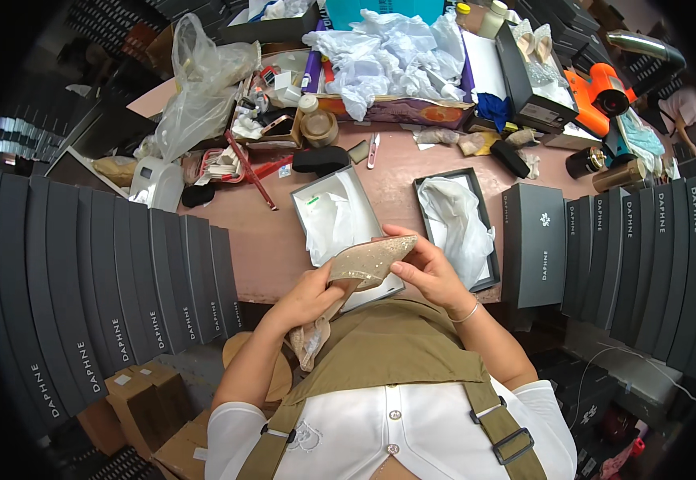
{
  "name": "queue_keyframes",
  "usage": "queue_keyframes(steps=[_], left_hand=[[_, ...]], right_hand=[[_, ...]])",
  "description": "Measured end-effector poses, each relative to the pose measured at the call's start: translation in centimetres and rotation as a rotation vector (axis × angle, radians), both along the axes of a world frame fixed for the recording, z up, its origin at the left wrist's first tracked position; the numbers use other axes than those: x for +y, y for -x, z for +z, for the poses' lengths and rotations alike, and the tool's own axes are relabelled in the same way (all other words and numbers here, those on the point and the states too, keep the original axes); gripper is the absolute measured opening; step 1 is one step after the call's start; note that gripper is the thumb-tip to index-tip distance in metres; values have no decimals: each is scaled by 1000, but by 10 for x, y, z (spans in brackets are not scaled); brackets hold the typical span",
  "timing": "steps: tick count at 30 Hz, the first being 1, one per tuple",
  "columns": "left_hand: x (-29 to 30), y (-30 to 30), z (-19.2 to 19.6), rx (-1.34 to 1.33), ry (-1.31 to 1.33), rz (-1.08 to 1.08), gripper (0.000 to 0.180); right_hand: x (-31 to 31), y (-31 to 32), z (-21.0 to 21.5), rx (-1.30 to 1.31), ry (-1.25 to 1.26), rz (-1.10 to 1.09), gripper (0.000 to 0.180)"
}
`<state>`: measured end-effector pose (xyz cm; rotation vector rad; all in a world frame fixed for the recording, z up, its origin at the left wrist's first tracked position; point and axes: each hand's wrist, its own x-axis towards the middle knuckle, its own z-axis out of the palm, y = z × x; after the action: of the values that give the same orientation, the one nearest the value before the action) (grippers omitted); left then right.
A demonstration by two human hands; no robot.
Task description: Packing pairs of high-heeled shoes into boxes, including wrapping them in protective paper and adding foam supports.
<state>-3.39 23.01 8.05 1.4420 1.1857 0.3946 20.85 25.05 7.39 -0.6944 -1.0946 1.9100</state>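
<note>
A pointed gold shoe point(374, 262) covered in glitter is held above the near table edge, its toe toward the right. My left hand point(308, 299) is closed round its rear part. A beige, sparkly heel part point(310, 342) hangs below that hand; I cannot tell if it belongs to the same shoe. At the toe, my right hand point(432, 274) grips with the thumb on the near side and fingers behind. Just beyond the shoe lies an open shoebox part point(366, 200) with white tissue point(328, 224). To its right sits a dark-edged box part point(490, 268), also with tissue point(454, 220).
Dark shoeboxes stand in rows at the left point(100, 288) and right point(604, 256). Along the back are a carton of crumpled paper point(400, 60), a glass jar point(318, 124), a small knife point(374, 152), an orange tool point(600, 96) and a box with sparkly shoes point(536, 60).
</note>
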Motion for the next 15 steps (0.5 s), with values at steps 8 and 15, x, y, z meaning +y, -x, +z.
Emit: queue_keyframes(steps=[8,15], left_hand=[[11,0,-42,-506,504,268,38],[19,-31,-41,-1663,924,338,39]], right_hand=[[15,11,-7,-44,122,-268,47],[-5,2,-7,-187,57,-25,19]])
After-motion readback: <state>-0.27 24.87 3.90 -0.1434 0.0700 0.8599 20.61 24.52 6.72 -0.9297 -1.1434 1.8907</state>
